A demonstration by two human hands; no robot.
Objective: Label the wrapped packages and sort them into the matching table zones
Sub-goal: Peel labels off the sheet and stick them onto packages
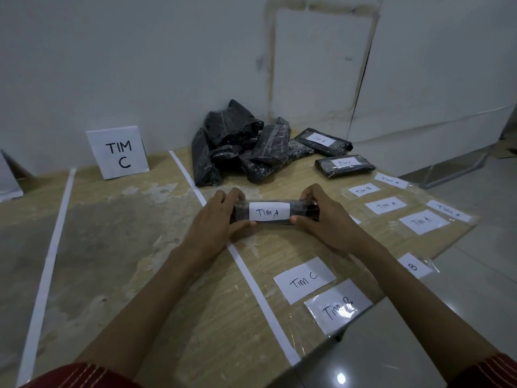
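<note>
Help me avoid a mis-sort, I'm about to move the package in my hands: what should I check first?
1. Label on the held package reads TIM A: ok.
2. Left hand and right hand each grip one end: ok.
3. Label stuck down all round: cannot tell from this angle.
4. TIM A zone sign in sight: not ok. Only the TIM C sign is readable, and the sign at the left edge is cut off.
</note>
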